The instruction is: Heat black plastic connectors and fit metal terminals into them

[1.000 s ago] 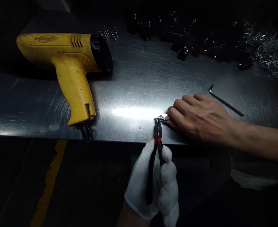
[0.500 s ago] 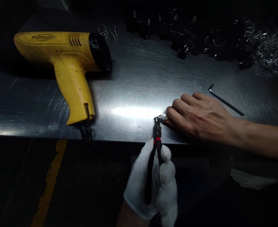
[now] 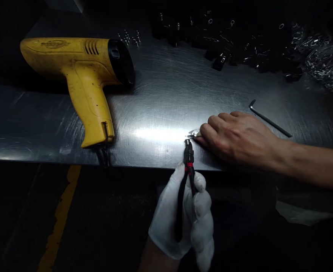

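My left hand [image 3: 183,219], in a white glove, is wrapped round the black and red handles of a small pair of pliers [image 3: 187,162] just off the table's front edge. The pliers' jaws point at a small shiny metal part [image 3: 195,133] on the steel table [image 3: 161,102] and sit a little short of it. My bare right hand [image 3: 237,138] reaches in from the right, palm down. Its fingertips pinch that part against the table.
A yellow heat gun [image 3: 81,75] lies at the left with its cord over the edge. A hex key [image 3: 268,120] lies behind my right hand. Several black parts [image 3: 234,49], small screws [image 3: 129,37] and bags of metal pieces [image 3: 322,56] line the back.
The pliers' jaws were on the metal part; now they have drawn back slightly toward me. My right hand has shifted a little away with the part.
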The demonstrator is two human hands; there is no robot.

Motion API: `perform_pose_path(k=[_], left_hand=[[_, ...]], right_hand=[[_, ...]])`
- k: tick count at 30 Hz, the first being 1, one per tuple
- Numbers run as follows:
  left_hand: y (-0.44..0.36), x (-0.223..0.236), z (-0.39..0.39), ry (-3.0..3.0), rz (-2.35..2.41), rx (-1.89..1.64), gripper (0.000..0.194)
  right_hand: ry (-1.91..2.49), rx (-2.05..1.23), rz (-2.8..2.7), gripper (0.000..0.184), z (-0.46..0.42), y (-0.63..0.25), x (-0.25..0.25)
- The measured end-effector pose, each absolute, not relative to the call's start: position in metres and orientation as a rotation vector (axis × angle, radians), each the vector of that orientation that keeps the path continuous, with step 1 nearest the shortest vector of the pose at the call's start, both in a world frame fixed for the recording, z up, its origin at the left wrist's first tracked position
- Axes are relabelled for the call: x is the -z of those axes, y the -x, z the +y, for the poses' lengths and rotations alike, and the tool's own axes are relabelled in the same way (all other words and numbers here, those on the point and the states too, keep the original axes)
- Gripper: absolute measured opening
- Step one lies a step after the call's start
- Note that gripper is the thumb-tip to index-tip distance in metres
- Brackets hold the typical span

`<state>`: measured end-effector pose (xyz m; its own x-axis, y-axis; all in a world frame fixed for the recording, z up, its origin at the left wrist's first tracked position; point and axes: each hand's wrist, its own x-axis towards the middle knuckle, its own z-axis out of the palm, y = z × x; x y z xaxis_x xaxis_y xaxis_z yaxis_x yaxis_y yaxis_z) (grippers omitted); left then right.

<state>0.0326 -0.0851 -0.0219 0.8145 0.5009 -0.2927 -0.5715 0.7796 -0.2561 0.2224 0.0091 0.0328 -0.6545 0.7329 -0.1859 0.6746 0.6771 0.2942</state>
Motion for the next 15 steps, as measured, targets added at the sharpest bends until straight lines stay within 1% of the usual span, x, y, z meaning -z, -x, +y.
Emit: perform_pose_path(k=[3,5,7,9,11,15], left_hand=[[-0.034,0.026,-0.086,0.332,0.202,-0.58,0.068],[-0.037,0.029,-0.087,0.323,0.212,-0.575,0.067],[-0.04,0.031,-0.089,0.297,0.241,-0.567,0.065],[-0.043,0.03,-0.089,0.242,0.306,-0.584,0.062],[-0.045,0.025,-0.087,0.187,0.401,-0.588,0.06],[-0.048,0.016,-0.082,0.133,0.568,-0.537,0.057]], right_hand=[[-1.42,-0.073,2.563,0.04,0.012,-0.219,-0.041],[-1.563,0.17,2.531,0.04,0.012,-0.217,-0.05],[-1.632,0.448,2.444,0.044,0.011,-0.216,-0.06],[-1.606,0.649,2.337,0.047,0.012,-0.215,-0.068],[-1.53,0.709,2.285,0.049,0.015,-0.213,-0.074],[-1.411,0.674,2.31,0.053,0.026,-0.208,-0.078]])
